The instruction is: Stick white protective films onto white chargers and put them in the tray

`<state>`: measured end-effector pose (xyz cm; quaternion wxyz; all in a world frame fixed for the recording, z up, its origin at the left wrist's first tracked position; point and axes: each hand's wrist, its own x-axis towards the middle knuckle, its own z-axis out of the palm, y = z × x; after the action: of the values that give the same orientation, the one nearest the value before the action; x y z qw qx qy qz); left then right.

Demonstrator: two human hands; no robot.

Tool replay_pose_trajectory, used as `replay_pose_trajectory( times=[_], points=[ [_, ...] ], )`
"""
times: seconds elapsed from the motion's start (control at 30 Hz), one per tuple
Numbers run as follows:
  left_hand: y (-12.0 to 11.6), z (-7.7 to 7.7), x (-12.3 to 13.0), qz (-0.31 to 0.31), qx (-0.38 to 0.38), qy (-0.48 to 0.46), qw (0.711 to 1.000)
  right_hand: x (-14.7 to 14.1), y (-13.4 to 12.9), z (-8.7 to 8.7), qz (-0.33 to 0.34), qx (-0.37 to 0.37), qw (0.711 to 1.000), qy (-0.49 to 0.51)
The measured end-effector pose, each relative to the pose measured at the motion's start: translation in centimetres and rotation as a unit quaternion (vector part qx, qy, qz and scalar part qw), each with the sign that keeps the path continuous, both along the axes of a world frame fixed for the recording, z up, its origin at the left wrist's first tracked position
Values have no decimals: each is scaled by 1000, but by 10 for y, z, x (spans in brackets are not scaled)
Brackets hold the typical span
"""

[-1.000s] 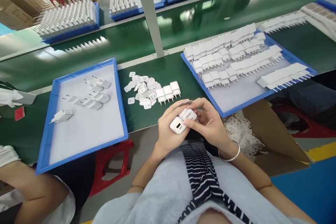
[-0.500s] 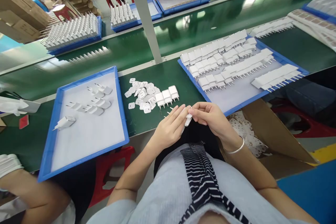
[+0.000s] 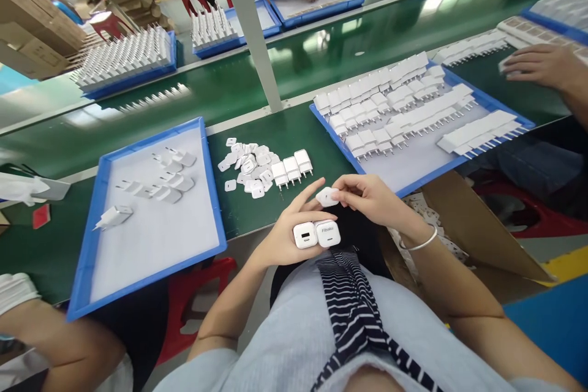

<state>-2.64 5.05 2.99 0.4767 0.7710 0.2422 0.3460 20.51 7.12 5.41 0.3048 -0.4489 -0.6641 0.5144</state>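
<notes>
Green bench [image 3: 248, 215] | left tray [image 3: 174, 248] (overhanging) | right tray [image 3: 399, 168] | heaped caps [image 3: 250, 163] | three plugs [image 3: 291, 167]

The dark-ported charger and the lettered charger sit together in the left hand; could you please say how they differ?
The dark-ported charger shows a wide dark port and a small slot, while the lettered charger shows only a small slot. The lettered charger bears grey print above its slot; the dark-ported charger shows none. Both are white with rounded corners, held side by side by the left hand, faces toward the camera.
</notes>
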Motion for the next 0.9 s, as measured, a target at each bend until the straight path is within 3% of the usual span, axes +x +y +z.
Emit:
replay_pose_trajectory(
  times=[0.13, 0.27, 0.4, 0.53, 0.9],
  points=[
    [8, 9, 0, -20, -108, 40, 993, -3, 6, 21, 140, 116, 964, -193],
    [12, 9, 1, -26, -151, 35, 988, -11, 9, 34, 173, 164, 928, -287],
    [10, 7, 1, 29, -160, 15, 987, -12, 10, 31, 142, 174, 946, -234],
    [7, 6, 2, 42, -168, 13, 985, -6, 11, 24, 112, 139, 971, -162],
    [6, 4, 10, 68, -163, -16, 984, 2, 20, 24, 98, 150, 979, -100]
  ],
)
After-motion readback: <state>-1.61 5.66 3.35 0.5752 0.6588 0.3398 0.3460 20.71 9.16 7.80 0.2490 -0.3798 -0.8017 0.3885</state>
